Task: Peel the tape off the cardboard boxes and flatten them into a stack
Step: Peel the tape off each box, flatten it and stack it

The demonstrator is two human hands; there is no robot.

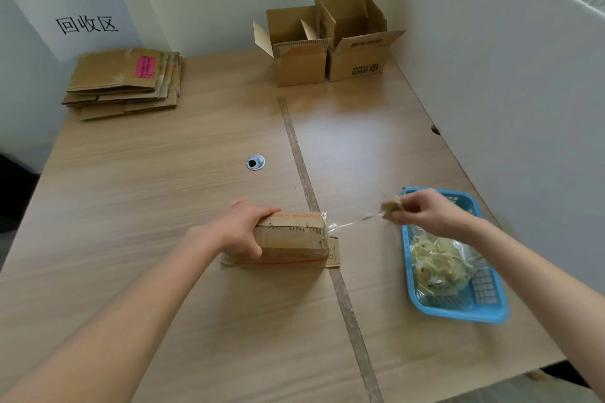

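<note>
Head cam, looking down at a wooden desk (163,206) with a worn strip running down the middle.

The left hand (244,229) grips the left end of a small cardboard box (294,239) sitting near the front centre of the desk, right on that strip. Fingers are wrapped over the top far edge and the thumb is curled down the near side, so it's clamped on the box and pinning it down.

The right hand (425,211) is up over the blue basket (491,307), fingers pinched together on a crumpled wad of tape (391,206). A clear strand of tape (350,223) stretches taut from that wad back to the right end of the box, where it's still stuck on.

The basket sits on the right side of the desk, near the white partition, and it holds a pile of scrunched-up peeled tape (438,265).

At the far left corner there's a stack of flattened boxes (124,85), the top one with a pink label. Behind it on the wall is a paper sign (86,24) with black characters.

At the far end, right of centre, two open boxes (327,52) stand touching side by side, flaps up. There's also a round metal cable grommet (255,162) in the desk, between the stack and the box being held.
</note>
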